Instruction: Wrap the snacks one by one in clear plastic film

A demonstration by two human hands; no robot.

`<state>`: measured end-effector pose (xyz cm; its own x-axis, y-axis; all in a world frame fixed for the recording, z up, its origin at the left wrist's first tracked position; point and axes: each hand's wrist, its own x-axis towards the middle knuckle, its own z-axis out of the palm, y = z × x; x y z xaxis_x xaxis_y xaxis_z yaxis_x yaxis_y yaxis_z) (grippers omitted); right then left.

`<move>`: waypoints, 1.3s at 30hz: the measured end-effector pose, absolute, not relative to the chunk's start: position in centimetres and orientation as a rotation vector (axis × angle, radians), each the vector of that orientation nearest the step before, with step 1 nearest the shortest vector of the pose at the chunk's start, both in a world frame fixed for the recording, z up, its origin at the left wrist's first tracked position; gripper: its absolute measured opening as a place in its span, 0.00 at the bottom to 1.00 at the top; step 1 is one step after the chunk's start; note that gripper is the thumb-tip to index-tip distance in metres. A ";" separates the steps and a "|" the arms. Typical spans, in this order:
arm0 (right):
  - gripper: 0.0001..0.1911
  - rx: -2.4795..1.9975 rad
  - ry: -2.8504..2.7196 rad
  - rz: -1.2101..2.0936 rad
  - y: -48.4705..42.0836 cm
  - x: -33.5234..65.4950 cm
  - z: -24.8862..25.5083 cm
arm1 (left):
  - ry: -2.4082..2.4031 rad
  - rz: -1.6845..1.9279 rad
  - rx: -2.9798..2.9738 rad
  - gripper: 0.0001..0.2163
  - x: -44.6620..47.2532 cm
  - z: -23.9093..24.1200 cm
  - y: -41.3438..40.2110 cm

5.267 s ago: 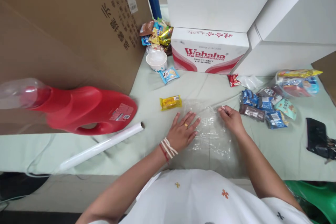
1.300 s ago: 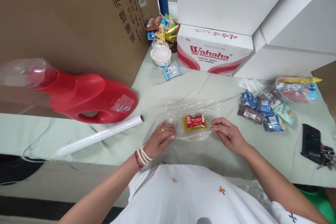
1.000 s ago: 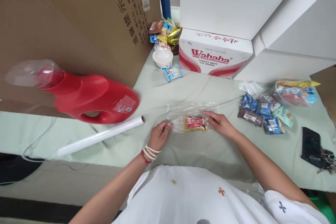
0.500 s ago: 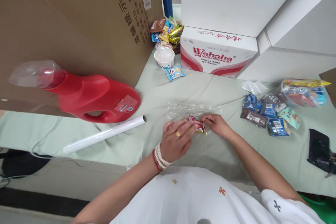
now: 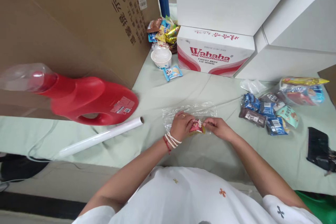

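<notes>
A small red snack packet (image 5: 195, 126) with a pale, jagged edge and some yellow below lies between my two hands. My left hand (image 5: 181, 126), with white bead bracelets at the wrist, is curled over the packet's left end. From the other side, my right hand (image 5: 218, 128) has its thumb and fingers pinched at the packet's right end. Clear plastic film or a bag (image 5: 202, 109) spreads crinkled on the cloth behind and under both hands. My fingers cover part of the packet, and its far side is hidden.
A red jug (image 5: 94, 99) and a white roll (image 5: 102, 136) lie left. Behind stand a paper cup (image 5: 161, 59), a blue snack packet (image 5: 172, 73) and a Wahaha carton (image 5: 215, 54). Wrapped snacks (image 5: 267, 110) and a black phone or case (image 5: 318, 147) are right.
My left hand has turned and drawn its fingers in around the packet's left end; before, it lay flatter over it. My right hand keeps its pinch. The whole view has shifted slightly.
</notes>
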<state>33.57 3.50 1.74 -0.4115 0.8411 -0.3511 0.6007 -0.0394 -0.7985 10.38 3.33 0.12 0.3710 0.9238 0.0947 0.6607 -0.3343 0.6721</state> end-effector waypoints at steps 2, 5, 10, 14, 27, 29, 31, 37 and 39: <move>0.19 -1.650 -2.191 1.179 4.5 33.7 2.5 | 1.355 0.651 2.127 0.10 10.6 -0.1 3.5; 0.15 -1.705 -2.378 0.604 7.1 33.0 4.0 | 1.387 0.661 2.186 0.08 10.8 0.1 3.6; 0.28 -1.439 -2.643 0.537 11.8 28.9 3.5 | 1.667 0.737 2.261 0.20 10.9 1.0 3.1; 0.18 -1.473 -2.654 0.769 13.2 26.5 2.8 | 1.849 0.793 2.307 0.36 10.8 1.0 2.6; 0.08 -0.943 -2.362 0.984 2.2 29.8 3.7 | 1.436 0.936 2.760 0.08 9.7 0.6 1.8; 0.12 -0.909 -2.336 0.958 0.9 29.9 2.8 | 1.281 0.881 2.853 0.05 9.1 0.0 1.7; 0.18 -0.910 -2.318 0.874 0.1 29.8 2.1 | 1.186 0.851 2.904 0.06 8.8 -0.5 1.8; 0.20 -1.078 -2.199 0.649 -1.2 29.2 0.7 | 0.942 0.813 2.749 0.10 8.0 0.0 3.3; 0.19 -1.156 -2.173 0.630 -1.4 29.2 0.5 | 0.864 0.800 2.719 0.10 7.0 0.5 3.2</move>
